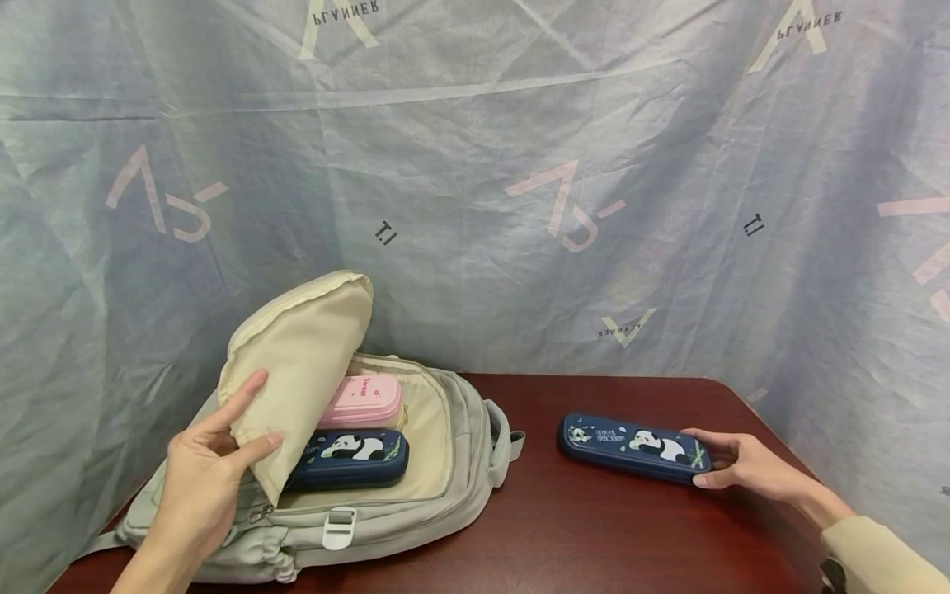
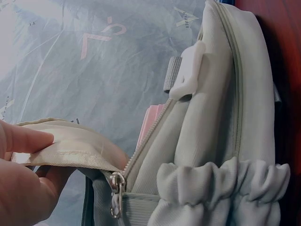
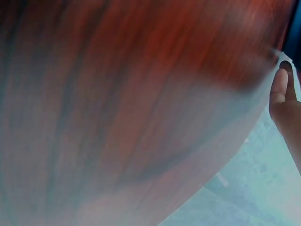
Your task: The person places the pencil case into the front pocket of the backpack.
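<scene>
A light grey-green backpack lies on its back at the left, its front flap lifted to show the cream lining. My left hand pinches the flap's edge between thumb and fingers. Inside the bag lie a pink pencil case and a navy pencil case with a panda, both partly covered by the flap. At the right, my right hand grips the near-right end of a second navy panda pencil case. In the right wrist view only a dark blue corner of this case shows.
A dark red wooden table bears everything. Grey printed cloth hangs behind and along both sides. The bag's zipper pull, white buckle and side strap stick out from its edges.
</scene>
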`<action>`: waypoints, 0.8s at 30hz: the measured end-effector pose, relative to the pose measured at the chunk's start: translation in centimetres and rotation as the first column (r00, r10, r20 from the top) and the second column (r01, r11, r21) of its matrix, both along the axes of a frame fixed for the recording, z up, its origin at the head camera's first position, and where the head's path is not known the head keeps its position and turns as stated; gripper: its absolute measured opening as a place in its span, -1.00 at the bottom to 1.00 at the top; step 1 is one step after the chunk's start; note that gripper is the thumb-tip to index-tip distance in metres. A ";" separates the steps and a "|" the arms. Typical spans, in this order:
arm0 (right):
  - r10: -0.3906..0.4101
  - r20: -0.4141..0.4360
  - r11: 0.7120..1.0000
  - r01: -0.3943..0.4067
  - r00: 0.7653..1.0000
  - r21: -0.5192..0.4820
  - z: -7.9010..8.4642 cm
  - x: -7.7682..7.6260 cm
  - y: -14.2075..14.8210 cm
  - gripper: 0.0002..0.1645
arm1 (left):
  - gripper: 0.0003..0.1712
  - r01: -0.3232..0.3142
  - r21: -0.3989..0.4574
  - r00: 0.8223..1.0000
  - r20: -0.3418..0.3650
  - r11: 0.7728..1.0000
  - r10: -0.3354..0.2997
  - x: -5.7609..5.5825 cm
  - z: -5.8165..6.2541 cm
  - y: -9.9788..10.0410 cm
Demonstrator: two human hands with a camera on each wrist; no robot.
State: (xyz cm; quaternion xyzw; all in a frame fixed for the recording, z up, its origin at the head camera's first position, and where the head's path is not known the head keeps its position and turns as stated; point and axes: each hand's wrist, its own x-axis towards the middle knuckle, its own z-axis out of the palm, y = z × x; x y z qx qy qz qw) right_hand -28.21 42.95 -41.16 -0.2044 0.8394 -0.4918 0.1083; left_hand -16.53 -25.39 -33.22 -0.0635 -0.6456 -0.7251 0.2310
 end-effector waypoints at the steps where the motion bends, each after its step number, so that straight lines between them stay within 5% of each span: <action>1: 0.006 0.002 1.000 -0.006 1.000 -0.009 0.0 0.0 -0.1 -0.11 | -0.15 0.004 0.004 1.000 -0.003 1.000 -0.004 0.0 0.0 0.0; 24: -0.055 -0.039 0.997 0.057 0.998 0.053 0.4 -0.3 -1.9 -0.04 | -0.15 -0.030 -0.011 0.999 0.012 0.999 0.030 0.0 0.0 0.0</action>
